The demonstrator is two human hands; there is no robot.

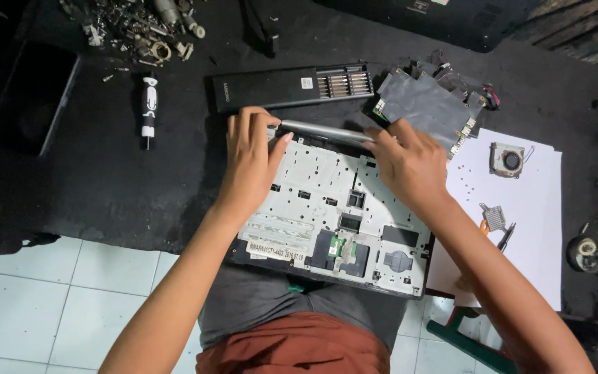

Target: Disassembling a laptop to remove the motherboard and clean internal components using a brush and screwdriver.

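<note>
Both hands, left hand [250, 156] and right hand [406, 163], grip the hinge bar [327, 131] at the laptop base's [327, 215] 12 o'clock edge, fingers curled over it to steady the chassis

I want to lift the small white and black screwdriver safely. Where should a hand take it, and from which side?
Probably grip the screwdriver at its thick white-and-black handle, coming from above. It lies flat on the black mat, thin tip toward the person, with open space on both long sides for fingers.
</note>
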